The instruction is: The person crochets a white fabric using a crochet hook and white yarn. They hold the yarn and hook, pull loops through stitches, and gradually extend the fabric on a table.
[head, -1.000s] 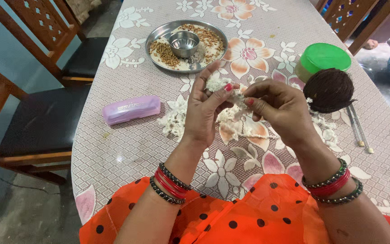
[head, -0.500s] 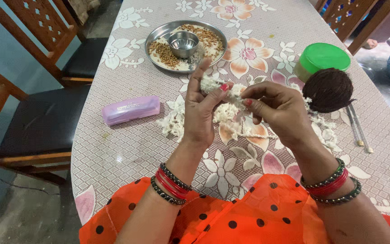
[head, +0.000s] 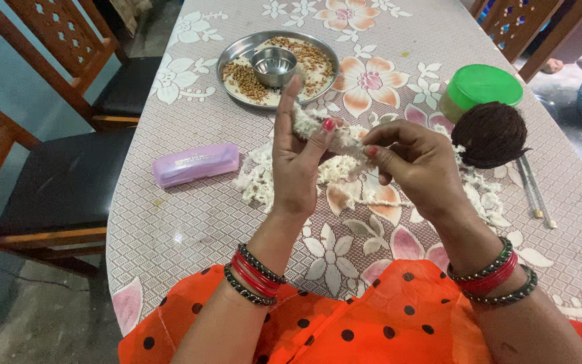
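**Desk:** 2 hands, 1 tuft: what are they doing?

**Photographer:** Both hold 1 tuft of white fibre [head: 335, 138], raised above the cloth, just on the person's side of the steel plate [head: 229, 59]. The left hand [head: 298, 168] presses it under the thumb, with the forefinger straight up. The right hand [head: 415, 165] has closed thumb and forefinger on the other end.

**Desk:** Which step is that?

**Photographer:** My judgement: the tuft is being teased apart between 2 pinches. A further pull would call for both grips to hold firm while the hands part slowly, or the fibre slips out.

**Desk:** What else, working outward from the plate?

**Photographer:** 1 small steel bowl [head: 274, 64] sits in the plate among brown seeds and white bits. Loose white fibre [head: 257, 178] lies nearer the person than the plate, under the hands. 1 purple case [head: 195, 164] lies nearer too, towards the left hand's side. Right of the plate stand 1 green-lidded container [head: 483, 84] and, touching it, 1 dark brown yarn ball [head: 490, 133]. 2 knitting needles [head: 533, 192] lie just beyond the ball. All rests on 1 floral tablecloth [head: 170, 229].
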